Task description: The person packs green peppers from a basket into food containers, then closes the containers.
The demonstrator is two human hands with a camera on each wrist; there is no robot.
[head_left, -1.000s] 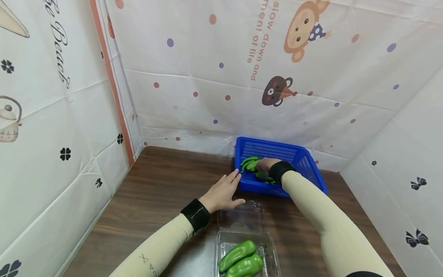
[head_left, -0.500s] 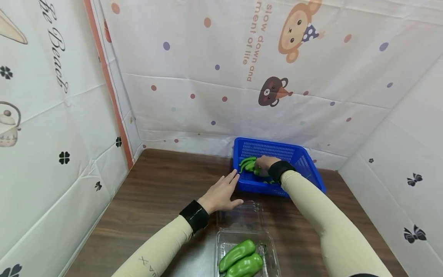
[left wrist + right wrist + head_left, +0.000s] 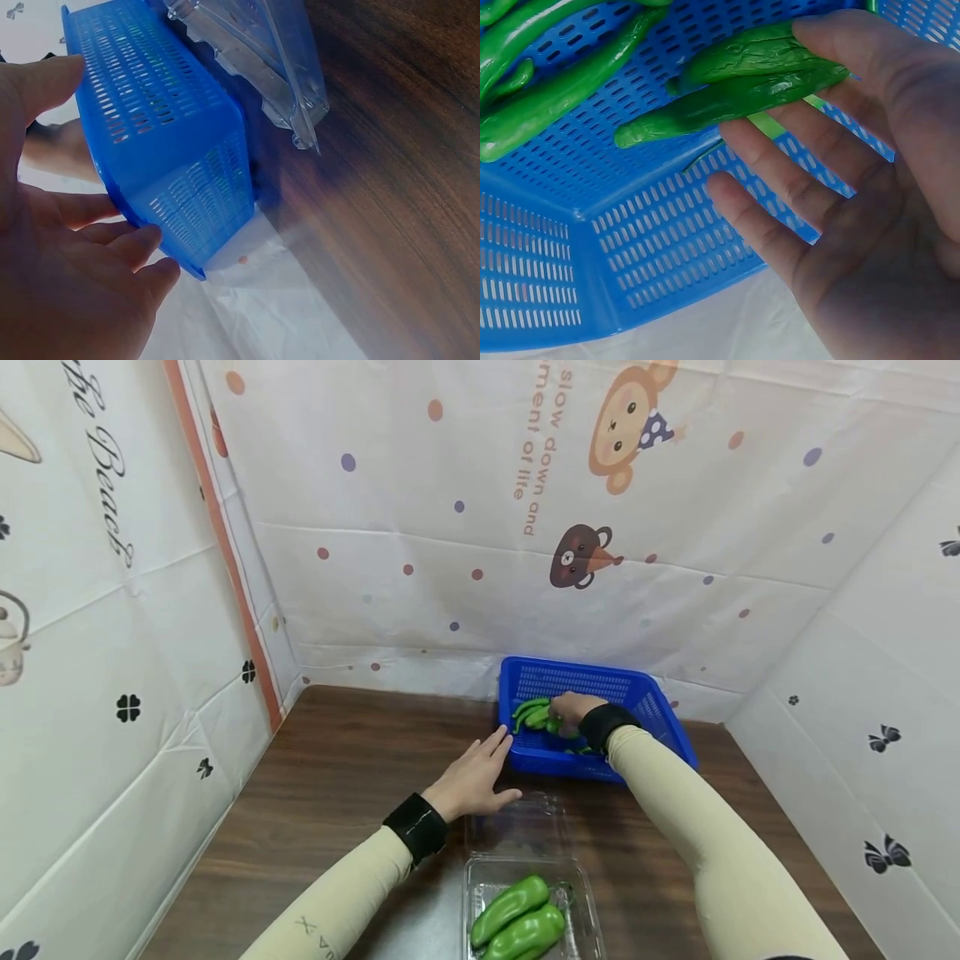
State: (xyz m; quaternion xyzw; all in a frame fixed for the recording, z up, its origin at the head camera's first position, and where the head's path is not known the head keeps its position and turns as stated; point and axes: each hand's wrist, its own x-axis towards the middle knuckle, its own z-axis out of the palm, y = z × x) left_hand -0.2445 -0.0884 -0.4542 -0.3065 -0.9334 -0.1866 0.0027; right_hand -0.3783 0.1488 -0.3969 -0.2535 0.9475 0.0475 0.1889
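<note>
A blue slotted basket (image 3: 660, 714) stands at the back of the brown table (image 3: 337, 777). Several long green peppers (image 3: 528, 713) lie in its left part. My right hand (image 3: 572, 709) is inside the basket. In the right wrist view, my right hand (image 3: 772, 112) pinches one green pepper (image 3: 735, 82) between thumb and fingers above the basket floor (image 3: 667, 247). My left hand (image 3: 480, 770) lies open and flat, fingertips at the basket's near left corner. My left hand (image 3: 97, 187) shows relaxed fingers beside the basket wall (image 3: 172, 150).
An open clear plastic clamshell box (image 3: 581, 902) sits near the front edge, its lid (image 3: 255, 52) toward the basket, with two green peppers (image 3: 517, 918) inside. Printed white sheets (image 3: 450, 552) wall the table at the back, left and right.
My right hand has shifted a little to the back left inside the basket, onto the peppers. The left hand has stayed by the basket corner.
</note>
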